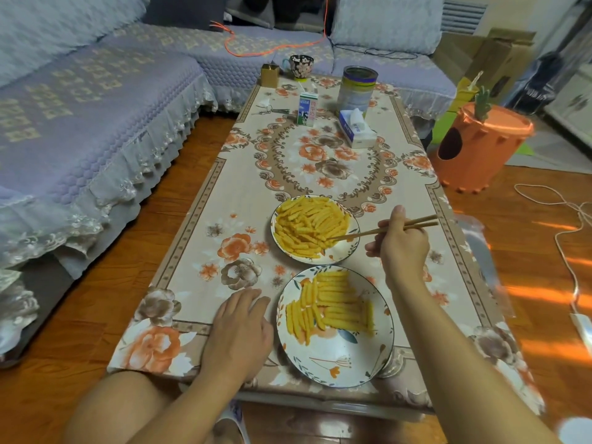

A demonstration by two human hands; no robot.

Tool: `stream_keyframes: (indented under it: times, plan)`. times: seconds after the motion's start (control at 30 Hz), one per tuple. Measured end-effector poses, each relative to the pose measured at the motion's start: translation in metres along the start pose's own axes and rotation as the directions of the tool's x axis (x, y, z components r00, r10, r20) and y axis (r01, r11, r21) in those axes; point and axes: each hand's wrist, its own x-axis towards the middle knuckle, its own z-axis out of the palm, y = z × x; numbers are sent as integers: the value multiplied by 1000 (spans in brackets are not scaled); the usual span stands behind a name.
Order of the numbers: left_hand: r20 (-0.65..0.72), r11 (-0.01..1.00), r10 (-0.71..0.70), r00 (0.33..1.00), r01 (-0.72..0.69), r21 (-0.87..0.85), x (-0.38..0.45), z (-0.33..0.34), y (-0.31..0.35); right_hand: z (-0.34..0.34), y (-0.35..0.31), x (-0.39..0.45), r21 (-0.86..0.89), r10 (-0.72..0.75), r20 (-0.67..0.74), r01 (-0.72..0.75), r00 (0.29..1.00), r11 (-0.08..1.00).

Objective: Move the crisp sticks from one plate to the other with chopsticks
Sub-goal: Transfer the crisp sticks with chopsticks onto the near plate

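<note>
Two white flowered plates stand on the floral tablecloth. The far plate (344, 254) is heaped with yellow crisp sticks (307, 224). The near plate (333, 363) holds several crisp sticks (333, 302) laid in rows on its far half. My right hand (402, 245) grips a pair of brown chopsticks (368, 232) to the right of the far plate; their tips reach into the pile at the plate's right side. Whether the tips pinch a stick cannot be made out. My left hand (238, 331) rests flat on the cloth just left of the near plate.
Farther up the table stand a milk carton (307, 108), a tissue box (357, 128), a tin can (358, 88), a flowered mug (301, 66) and a small brown box (269, 75). A sofa runs along the left; an orange bin (474, 149) stands on the right floor.
</note>
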Motion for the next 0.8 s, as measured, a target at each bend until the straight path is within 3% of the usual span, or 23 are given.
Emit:
stream_keyframes:
  times: [0.43, 0.63, 0.8]
  plan:
    - [26, 1000, -12, 1000, 11, 9, 0, -1, -1, -50, -20, -5, 145, 105, -34, -99, 994, 984]
    - [37, 1000, -16, 999, 16, 14, 0, -2, 1, -78, -21, -64, 72, 129, 276, -155, 952, 985]
    - [45, 1000, -18, 999, 18, -5, -1, -1, 1, -67, -3, -108, -27, 138, 394, -139, 909, 990]
